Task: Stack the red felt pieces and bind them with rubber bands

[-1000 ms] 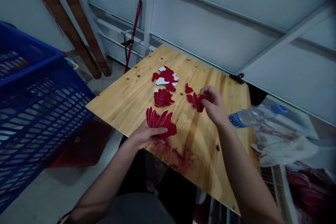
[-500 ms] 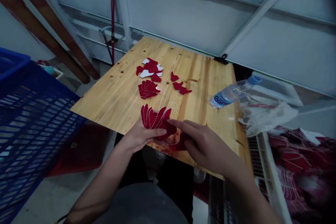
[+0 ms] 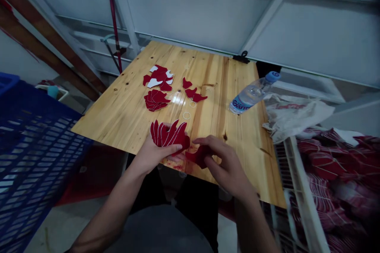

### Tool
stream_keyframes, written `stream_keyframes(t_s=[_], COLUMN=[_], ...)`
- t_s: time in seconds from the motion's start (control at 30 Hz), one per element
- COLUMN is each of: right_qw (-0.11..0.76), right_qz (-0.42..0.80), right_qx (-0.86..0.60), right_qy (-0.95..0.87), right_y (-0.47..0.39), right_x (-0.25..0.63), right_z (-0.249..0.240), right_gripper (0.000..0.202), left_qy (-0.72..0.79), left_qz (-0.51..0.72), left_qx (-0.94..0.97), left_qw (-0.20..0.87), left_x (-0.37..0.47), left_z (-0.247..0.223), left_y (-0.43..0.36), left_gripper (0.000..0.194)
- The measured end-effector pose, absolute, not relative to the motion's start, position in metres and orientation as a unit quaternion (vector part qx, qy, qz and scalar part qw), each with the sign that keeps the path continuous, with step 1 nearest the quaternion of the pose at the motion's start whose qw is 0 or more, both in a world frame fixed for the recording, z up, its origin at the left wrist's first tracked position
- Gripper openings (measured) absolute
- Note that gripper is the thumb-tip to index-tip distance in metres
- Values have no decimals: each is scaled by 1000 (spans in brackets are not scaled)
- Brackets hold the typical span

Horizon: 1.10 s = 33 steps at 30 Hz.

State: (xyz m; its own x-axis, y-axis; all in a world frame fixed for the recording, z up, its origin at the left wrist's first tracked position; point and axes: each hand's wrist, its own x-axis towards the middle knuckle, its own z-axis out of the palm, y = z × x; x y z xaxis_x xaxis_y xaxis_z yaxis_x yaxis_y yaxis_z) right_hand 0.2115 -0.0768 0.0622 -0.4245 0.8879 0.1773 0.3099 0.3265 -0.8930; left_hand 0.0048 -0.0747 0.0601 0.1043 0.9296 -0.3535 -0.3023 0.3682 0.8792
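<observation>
Fanned out in my left hand [image 3: 152,154] is a stack of red cut-out pieces [image 3: 168,134] with pale edges, my thumb pressing on its face. My right hand [image 3: 224,160], just to the right, holds one or more red curved pieces [image 3: 199,155] between thumb and fingers; how many I cannot tell. Both hands are over the near edge of the wooden table [image 3: 118,126]. Beyond them lie a neat red stack [image 3: 156,100], a loose pile of red and white pieces [image 3: 158,76], and several single red pieces [image 3: 190,92]. Thin pale rings [image 3: 186,116] lie near these.
A water bottle [image 3: 251,94] stands at the table's right, beside a crumpled plastic bag [image 3: 297,112]. A crate [image 3: 305,189] at right holds bundled red pieces [image 3: 329,166]. A blue basket [image 3: 38,146] stands at left. A black clip [image 3: 241,57] grips the back edge.
My right hand has drawn away from the fanned stack, its index finger no longer touching it, with a red piece in its grasp. The whole view has shifted slightly.
</observation>
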Motion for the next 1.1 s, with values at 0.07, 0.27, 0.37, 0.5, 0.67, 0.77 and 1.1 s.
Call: stream_keyframes(t_s=[0.07, 0.27, 0.37, 0.5, 0.67, 0.77, 1.1], right_qw=[433, 583, 576, 546, 522, 443, 40], right_qz=[477, 576, 578, 486, 315, 294, 93], right_qx=[-426, -449, -460, -477, -411, -367, -397], right_qy=[-636, -356, -350, -488, -678, -763, -912], right_y=[-85, -88, -77, -64, -38, 12, 240], right_x=[209, 190, 181, 160, 129, 116, 23], right_z=[47, 15, 12, 17, 29, 43, 43], right_gripper=[35, 25, 28, 20, 21, 21, 24], left_qy=[490, 490, 506, 502, 466, 487, 519], left_qz=[451, 453, 474, 479, 477, 497, 542], left_qx=[310, 295, 274, 234, 234, 209, 169], left_qw=[678, 684, 667, 682, 707, 687, 639], left_x=[7, 11, 12, 5, -26, -53, -115], left_z=[58, 46, 40, 36, 38, 39, 5], left_y=[-74, -70, -69, -68, -63, -60, -65], left_gripper=[63, 58, 59, 54, 44, 43, 28])
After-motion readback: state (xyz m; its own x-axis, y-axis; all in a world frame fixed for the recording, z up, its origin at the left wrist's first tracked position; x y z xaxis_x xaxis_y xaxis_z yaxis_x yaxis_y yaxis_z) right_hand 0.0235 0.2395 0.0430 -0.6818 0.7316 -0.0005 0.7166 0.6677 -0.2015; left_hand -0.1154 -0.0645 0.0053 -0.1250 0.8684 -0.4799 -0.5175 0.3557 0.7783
